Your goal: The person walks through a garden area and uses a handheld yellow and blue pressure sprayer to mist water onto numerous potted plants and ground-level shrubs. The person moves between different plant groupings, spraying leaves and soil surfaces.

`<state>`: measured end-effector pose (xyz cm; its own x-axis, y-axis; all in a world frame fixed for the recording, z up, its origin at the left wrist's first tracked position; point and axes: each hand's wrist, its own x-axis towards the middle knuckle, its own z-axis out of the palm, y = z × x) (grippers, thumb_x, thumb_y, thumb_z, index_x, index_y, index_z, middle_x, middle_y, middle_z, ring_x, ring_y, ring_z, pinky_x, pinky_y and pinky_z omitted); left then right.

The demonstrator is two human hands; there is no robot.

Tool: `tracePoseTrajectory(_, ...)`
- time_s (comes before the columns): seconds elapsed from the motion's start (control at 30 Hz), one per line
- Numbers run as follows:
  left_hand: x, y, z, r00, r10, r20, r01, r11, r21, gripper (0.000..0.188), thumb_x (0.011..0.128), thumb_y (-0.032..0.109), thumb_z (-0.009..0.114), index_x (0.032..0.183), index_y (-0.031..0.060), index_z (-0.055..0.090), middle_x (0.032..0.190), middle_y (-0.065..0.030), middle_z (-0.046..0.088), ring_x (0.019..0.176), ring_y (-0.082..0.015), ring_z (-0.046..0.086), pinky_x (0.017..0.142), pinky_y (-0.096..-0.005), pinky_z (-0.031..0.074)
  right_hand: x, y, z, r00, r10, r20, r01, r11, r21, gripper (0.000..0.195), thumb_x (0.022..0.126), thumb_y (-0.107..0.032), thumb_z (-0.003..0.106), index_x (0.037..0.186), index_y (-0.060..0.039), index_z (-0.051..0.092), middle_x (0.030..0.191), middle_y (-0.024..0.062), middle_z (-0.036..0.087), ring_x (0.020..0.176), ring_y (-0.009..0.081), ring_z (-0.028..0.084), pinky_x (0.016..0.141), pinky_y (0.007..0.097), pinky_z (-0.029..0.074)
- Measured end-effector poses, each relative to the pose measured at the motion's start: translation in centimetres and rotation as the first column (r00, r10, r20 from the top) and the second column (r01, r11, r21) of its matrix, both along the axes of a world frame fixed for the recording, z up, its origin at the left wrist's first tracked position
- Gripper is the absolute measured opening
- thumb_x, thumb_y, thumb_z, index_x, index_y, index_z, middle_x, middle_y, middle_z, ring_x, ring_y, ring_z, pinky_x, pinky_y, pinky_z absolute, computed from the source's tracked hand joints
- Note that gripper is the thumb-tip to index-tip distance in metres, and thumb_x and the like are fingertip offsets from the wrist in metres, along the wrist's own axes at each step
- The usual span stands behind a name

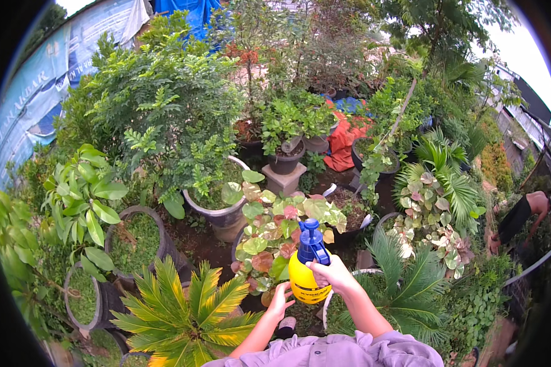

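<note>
My right hand (335, 274) is closed round the blue handle of a yellow pump pressure sprayer (305, 275). The sprayer is upright in front of my body, its blue pump head uppermost, and its yellow tank bears printed writing. Just left of the tank is my left hand (280, 300), with its fingers apart and nothing seen in them. Whether its fingertips touch the tank or a leaf is unclear. Right behind the sprayer spreads a shrub with variegated green, cream and pink leaves (261, 247); the tank hides part of it.
A yellow-green cycad (193, 316) fans out at my lower left, and a green cycad (404, 293) at my right. Large round pots (163, 238) stand to the left. A potted shrub rests on a concrete pedestal (283, 180) ahead. Another person (519, 218) bends at far right.
</note>
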<state>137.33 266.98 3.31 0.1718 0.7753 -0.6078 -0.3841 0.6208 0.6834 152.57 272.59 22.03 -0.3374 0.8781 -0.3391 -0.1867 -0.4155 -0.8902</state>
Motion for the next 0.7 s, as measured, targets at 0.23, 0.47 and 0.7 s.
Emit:
tracePoseTrajectory(0.23, 3.2, 3.3, -1.0, 0.944, -0.020, 0.328, 0.115, 0.955, -0.273, 0.067, 0.084, 0.047, 0.037, 0.130, -0.0011, 0.029, 0.126, -0.0197, 0.040, 0.114, -0.0296, 0.042, 0.097, -0.0425, 0.033, 3.2, -1.0, -0.2, 0.983, -0.175, -0.052, 0.172, 0.984, -0.055, 0.015, 0.081, -0.007, 0.058, 0.083, -0.0065, 0.043, 0.048, -0.0043, 0.037, 0.035, 0.0048, 0.033, 0.034, 0.0206, 0.027)
tracePoseTrajectory(0.47, 8.1, 3.1, -4.9, 0.861, -0.123, 0.493, 0.354, 0.843, -0.406, 0.066, 0.082, 0.044, 0.037, 0.129, -0.0022, 0.033, 0.127, -0.0191, 0.042, 0.118, -0.0300, 0.041, 0.102, -0.0443, 0.028, 6.4, -4.7, 0.3, 0.962, -0.272, -0.005, 0.272, 0.962, -0.016, 0.018, 0.079, -0.006, 0.058, 0.074, -0.0071, 0.041, 0.047, -0.0030, 0.035, 0.035, 0.0062, 0.031, 0.034, 0.0220, 0.026)
tracePoseTrajectory(0.7, 10.1, -1.5, -6.4, 0.828, -0.110, 0.550, 0.330, 0.889, -0.318, 0.064, 0.083, 0.042, 0.035, 0.122, -0.0079, 0.038, 0.121, -0.0191, 0.049, 0.114, -0.0295, 0.046, 0.102, -0.0425, 0.029, 8.2, -9.0, -0.8, 0.959, -0.281, -0.044, 0.278, 0.958, -0.076, 0.021, 0.082, -0.009, 0.058, 0.068, -0.0083, 0.042, 0.046, -0.0039, 0.034, 0.036, 0.0058, 0.031, 0.036, 0.0224, 0.026)
